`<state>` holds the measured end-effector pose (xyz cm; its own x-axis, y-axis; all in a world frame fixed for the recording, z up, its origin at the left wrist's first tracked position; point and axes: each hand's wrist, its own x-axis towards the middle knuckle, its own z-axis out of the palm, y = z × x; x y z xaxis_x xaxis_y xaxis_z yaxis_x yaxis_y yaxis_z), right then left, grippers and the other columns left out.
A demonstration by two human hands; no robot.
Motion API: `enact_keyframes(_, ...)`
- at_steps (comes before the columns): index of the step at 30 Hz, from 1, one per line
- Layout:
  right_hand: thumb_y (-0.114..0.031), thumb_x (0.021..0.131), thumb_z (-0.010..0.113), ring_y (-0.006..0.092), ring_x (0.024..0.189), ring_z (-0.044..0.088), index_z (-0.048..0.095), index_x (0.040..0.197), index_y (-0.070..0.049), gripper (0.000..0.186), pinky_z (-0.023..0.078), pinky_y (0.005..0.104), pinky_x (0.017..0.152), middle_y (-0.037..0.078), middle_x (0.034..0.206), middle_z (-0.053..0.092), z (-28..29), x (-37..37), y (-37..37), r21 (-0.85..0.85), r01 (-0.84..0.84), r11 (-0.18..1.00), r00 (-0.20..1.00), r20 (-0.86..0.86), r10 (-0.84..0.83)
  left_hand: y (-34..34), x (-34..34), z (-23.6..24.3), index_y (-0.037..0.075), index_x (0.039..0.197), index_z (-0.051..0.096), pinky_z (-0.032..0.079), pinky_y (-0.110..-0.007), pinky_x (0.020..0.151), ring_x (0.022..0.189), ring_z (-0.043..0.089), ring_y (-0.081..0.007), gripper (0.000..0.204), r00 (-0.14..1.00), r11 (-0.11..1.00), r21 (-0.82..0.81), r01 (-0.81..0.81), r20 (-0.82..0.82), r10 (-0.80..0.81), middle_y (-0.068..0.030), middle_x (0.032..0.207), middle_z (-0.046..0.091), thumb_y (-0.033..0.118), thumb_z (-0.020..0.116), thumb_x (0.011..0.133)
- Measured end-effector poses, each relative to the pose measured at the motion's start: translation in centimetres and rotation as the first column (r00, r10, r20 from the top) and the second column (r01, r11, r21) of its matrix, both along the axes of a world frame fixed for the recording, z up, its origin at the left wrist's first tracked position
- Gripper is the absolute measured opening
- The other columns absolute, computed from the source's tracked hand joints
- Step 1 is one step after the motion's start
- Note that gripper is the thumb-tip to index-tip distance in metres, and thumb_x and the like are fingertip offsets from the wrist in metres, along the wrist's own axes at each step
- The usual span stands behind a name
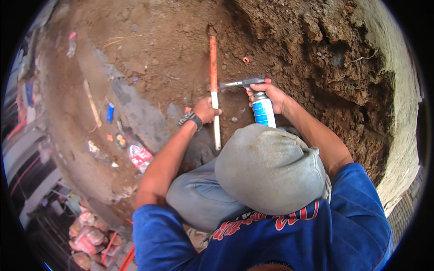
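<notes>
A long, thin pipe runs up from near my knees into the dirt; its far length is an orange pipe (213, 65) and its near length a white pipe (216, 128). My left hand (205, 110), with a dark watch on the wrist, is closed around the white length just below where the colours meet. In my right hand (274, 96) is a gas torch (246, 82), gripped at its head. Under that head hangs its white and blue gas canister (263, 110). The torch's nozzle points left, close beside the joint. I cannot make out a flame.
Rough, crumbly soil (325, 86) rises on the right toward a concrete edge (400, 104). At left lie a crushed plastic bottle (139, 156), a blue cylinder (110, 112) and a wood strip (92, 104). Filled sacks (88, 237) sit lower left. A small orange ring (246, 59) rests beyond the torch.
</notes>
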<state>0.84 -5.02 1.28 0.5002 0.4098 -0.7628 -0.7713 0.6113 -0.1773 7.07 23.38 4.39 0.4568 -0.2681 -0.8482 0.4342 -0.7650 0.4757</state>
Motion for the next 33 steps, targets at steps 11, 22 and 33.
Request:
enact_keyframes(11,-0.023,0.095,0.069,0.0163,0.071,0.069,0.068,0.096,-0.008,0.015,0.062,0.0383,0.074,0.003,0.083,0.070,0.3,-1.2,0.5,-0.042,-0.016,0.999,1.000,-0.025,0.015,0.1,-0.1,-0.3,0.003,0.096,0.057,0.045,-0.027,0.043,0.051,0.057,-0.0114,0.022,1.000,1.000,-0.020,-0.005,-0.010,0.004,-0.0027,0.071,0.062,0.006,0.076,0.086)
enact_keyframes(22,-0.024,0.098,0.066,0.0168,0.075,0.069,0.066,0.102,-0.006,0.018,0.061,0.0389,0.078,0.003,0.084,0.069,0.0,-2.3,1.0,-0.016,0.009,1.000,1.000,-0.014,-0.009,0.2,-0.1,-0.5,0.001,0.101,0.059,0.047,-0.029,0.045,0.053,0.058,-0.0130,0.024,0.998,0.997,-0.050,-0.054,-0.028,0.052,-0.0045,0.073,0.063,0.004,0.076,0.085)
enact_keyframes(33,-0.028,0.097,0.068,0.0191,0.071,0.069,0.067,0.094,-0.006,0.021,0.061,0.0371,0.077,0.004,0.080,0.069,0.4,-2.4,0.2,-0.011,-0.028,1.000,1.000,0.014,0.029,0.9,-0.7,-1.5,0.003,0.098,0.061,0.047,-0.031,0.048,0.054,0.059,-0.0134,0.022,0.998,0.997,-0.050,-0.065,0.005,0.065,-0.0042,0.070,0.063,0.006,0.078,0.084)
